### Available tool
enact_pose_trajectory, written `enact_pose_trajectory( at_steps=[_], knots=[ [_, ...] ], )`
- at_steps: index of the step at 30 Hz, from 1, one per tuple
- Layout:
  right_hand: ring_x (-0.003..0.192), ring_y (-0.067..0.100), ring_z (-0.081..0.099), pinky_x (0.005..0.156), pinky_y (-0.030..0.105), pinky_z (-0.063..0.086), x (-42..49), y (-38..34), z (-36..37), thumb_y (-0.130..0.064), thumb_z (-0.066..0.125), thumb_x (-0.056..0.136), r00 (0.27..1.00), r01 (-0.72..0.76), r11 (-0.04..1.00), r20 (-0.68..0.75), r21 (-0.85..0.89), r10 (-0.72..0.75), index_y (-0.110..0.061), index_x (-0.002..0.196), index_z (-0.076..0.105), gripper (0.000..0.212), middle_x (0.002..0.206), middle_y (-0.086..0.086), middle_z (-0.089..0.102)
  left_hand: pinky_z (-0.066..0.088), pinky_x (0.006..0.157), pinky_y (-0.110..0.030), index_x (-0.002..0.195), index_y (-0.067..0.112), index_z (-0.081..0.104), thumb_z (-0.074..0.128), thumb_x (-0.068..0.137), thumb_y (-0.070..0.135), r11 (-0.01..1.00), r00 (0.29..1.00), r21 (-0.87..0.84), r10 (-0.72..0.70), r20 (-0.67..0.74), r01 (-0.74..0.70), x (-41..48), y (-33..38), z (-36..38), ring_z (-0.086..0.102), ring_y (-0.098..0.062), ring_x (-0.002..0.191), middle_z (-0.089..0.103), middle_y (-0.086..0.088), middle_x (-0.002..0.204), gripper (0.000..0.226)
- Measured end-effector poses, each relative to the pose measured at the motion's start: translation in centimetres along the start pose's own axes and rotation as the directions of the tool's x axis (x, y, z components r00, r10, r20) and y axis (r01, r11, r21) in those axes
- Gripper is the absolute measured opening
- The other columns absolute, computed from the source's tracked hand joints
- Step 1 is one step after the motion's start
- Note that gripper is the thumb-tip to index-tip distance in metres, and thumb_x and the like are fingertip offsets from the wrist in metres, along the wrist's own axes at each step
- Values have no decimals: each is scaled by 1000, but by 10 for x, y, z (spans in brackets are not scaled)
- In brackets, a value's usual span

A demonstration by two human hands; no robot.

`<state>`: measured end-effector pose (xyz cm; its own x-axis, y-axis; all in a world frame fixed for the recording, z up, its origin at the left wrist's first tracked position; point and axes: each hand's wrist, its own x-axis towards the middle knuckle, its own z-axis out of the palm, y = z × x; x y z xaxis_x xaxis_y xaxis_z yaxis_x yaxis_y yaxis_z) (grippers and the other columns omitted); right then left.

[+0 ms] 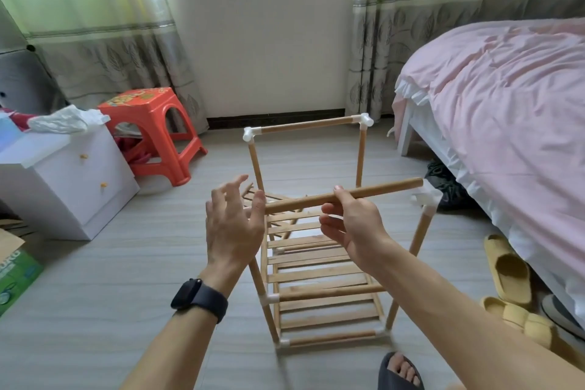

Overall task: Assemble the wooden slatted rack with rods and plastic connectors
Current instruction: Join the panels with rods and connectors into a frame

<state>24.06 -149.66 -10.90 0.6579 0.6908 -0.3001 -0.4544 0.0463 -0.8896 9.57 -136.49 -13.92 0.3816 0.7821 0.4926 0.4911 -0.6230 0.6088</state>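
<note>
an orange plastic stool [152, 123] stands on the grey wood-look floor [95, 310] in front of the left curtain [95, 25]. just beside it is a white bedside cabinet [63, 180] with a crumpled white plastic bag [63, 120] on top. a green cardboard box [15, 275] lies at the left edge. on the right, a bed [506, 98] carries a rumpled pink cover, and a pair of yellow slippers [509, 269] lies on the floor beside it. a white wall [262, 41] runs below the window.
</note>
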Motion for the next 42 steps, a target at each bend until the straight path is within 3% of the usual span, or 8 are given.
enact_pose_trajectory(
  at_steps=[2,6,10,13,16,22,31,42],
  knots=[
    [57,14,63,57,29,56,-9,-8,-10,-29,51,105,996,-27,998,87,-55,32,-6,95,65,28,74,4,68,43,90,-42,126,27,63,47,99,53,909,945,260,320,60,-325,1,7,3,54,-20,112,62,2,122,41],
    [55,8,61,58,30,52,-21,-19,-44,-35,57,101,963,266,756,135,-598,-233,-11,86,73,32,62,-5,69,43,92,-50,95,28,69,34,98,63,809,905,406,376,202,-426,-2,17,13,67,-24,83,72,8,83,49],
    [64,1,56,70,33,47,-11,-45,-85,-33,59,98,712,467,708,-250,-530,-657,-19,84,60,20,69,-8,60,40,95,-59,93,23,70,37,98,60,773,900,468,412,143,-429,0,4,13,70,-29,80,73,4,82,50],
    [102,21,59,85,36,45,18,-51,-110,-43,52,100,832,283,874,-353,-395,-428,-18,103,53,26,104,2,60,37,98,-68,96,23,69,39,98,59,766,893,468,428,138,-440,0,2,12,71,-29,82,73,5,83,47],
    [95,26,67,88,43,45,35,-32,-120,-53,37,103,984,91,910,-105,-406,-145,-10,101,63,51,97,9,72,37,96,-70,94,23,68,40,97,59,757,882,466,453,130,-457,-1,1,12,70,-30,79,72,5,82,47],
    [53,15,40,62,33,38,43,-28,-126,-37,48,100,932,213,955,-250,-208,-262,-19,71,45,35,46,-6,38,41,94,-66,94,22,66,38,97,62,716,850,474,501,162,-512,5,-7,8,69,-31,76,71,4,79,49],
    [54,16,41,71,40,40,45,-23,-119,-44,45,100,902,195,928,-314,-318,-297,-22,44,42,60,42,-5,39,48,75,-48,99,28,68,30,96,68,733,849,437,497,180,-521,4,-4,7,61,-29,66,63,4,71,55],
    [63,20,47,67,41,43,44,-20,-113,-39,65,84,930,208,855,-176,-474,-323,-16,68,54,30,59,0,48,38,62,-35,110,38,66,18,94,74,771,894,452,384,233,-449,-1,4,6,43,-17,72,60,8,76,62]
  ],
)
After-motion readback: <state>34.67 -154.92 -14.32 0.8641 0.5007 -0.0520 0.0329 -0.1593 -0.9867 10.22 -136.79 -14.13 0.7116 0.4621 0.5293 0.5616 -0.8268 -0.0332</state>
